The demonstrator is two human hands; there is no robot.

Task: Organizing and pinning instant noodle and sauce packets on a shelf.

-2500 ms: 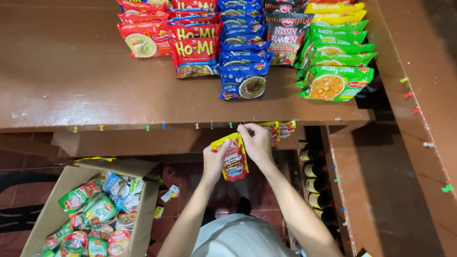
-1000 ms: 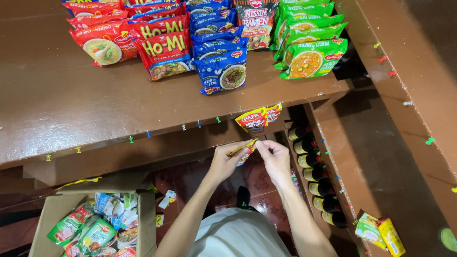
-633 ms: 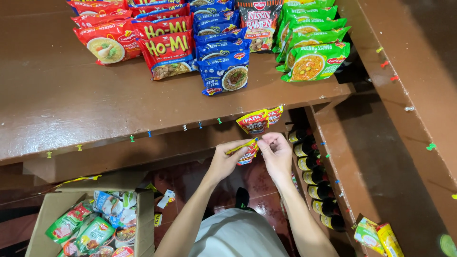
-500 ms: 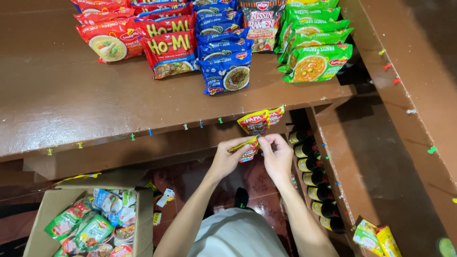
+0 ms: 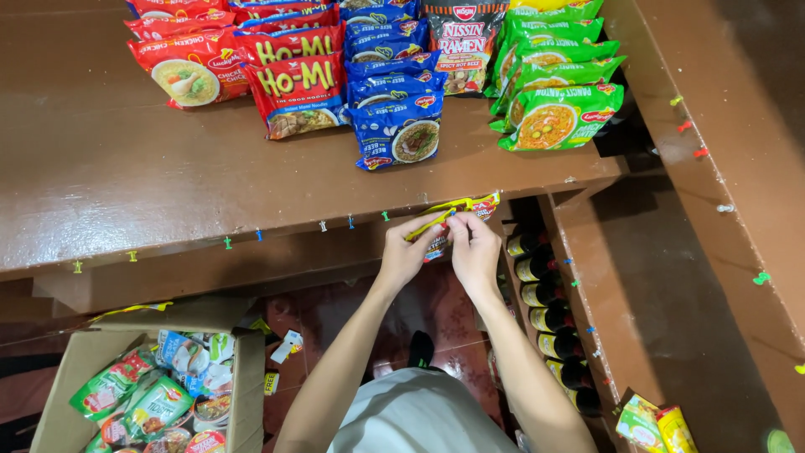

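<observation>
While both hands (image 5: 444,252) pinch one sachet (image 5: 438,225), four blue packs (image 5: 394,101).

Glossy plastic sachet (image 5: 436,225), painted brown wooden shelf (image 5: 168,176), matt cardboard box (image 5: 75,369).

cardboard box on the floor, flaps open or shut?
Open: the cardboard box has its flaps spread, with the snack packets inside plainly visible from above.

arms: bare, no sleeves in view | top: light grey-white | hands: no gloves
</observation>
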